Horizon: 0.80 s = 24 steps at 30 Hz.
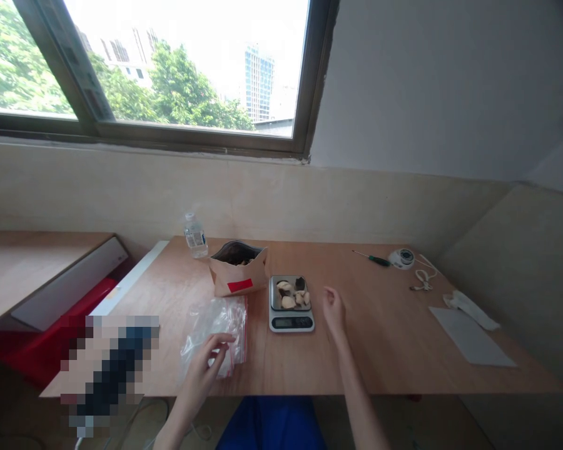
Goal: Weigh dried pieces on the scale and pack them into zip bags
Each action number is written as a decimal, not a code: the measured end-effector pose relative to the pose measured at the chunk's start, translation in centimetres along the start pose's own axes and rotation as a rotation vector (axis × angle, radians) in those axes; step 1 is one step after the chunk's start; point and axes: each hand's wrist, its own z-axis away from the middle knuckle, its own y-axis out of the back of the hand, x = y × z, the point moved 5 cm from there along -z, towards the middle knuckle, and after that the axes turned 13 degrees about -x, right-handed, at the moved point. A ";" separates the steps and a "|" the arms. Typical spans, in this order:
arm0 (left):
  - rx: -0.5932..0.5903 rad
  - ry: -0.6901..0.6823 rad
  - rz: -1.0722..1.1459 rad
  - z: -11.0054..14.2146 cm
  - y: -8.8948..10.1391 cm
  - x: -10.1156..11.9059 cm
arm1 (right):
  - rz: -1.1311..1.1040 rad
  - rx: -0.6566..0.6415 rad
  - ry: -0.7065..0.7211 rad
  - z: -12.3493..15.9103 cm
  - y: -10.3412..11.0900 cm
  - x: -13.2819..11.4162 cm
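Note:
My left hand (205, 369) rests at the near edge of a clear plastic zip bag (214, 331) with red-striped edges, its fingers curled over the plastic. My right hand (334, 310) hangs just right of a digital kitchen scale (291, 322), fingers apart, touching nothing. Pale and dark chunks (291, 294), perhaps dried food, lie in the scale's metal pan. Behind the scale stands a kraft paper bag (238, 279) with a red label, open at the top and showing similar dark contents. All of these lie on a plywood table (385, 331).
A water bottle (196, 235) stands at the table's back edge. Farther right lie a green-handled screwdriver (373, 259), a small round device (401, 258), a white cable (423, 275), a white cloth (471, 310) and a grey sheet (471, 337). A pixelated patch (107, 369) covers the near left corner.

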 end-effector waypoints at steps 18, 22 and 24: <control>0.215 0.178 -0.226 -1.1 -2.6 -4.9 | -0.294 -0.381 -0.149 16.6 -4.8 -4.6; 0.283 0.175 -0.375 -0.8 -2.6 -3.4 | -0.296 -0.576 -0.125 18.5 -7.4 -7.0; 0.321 0.187 -0.415 -0.8 -2.7 -2.6 | -0.272 -0.667 -0.092 19.3 -8.1 -8.0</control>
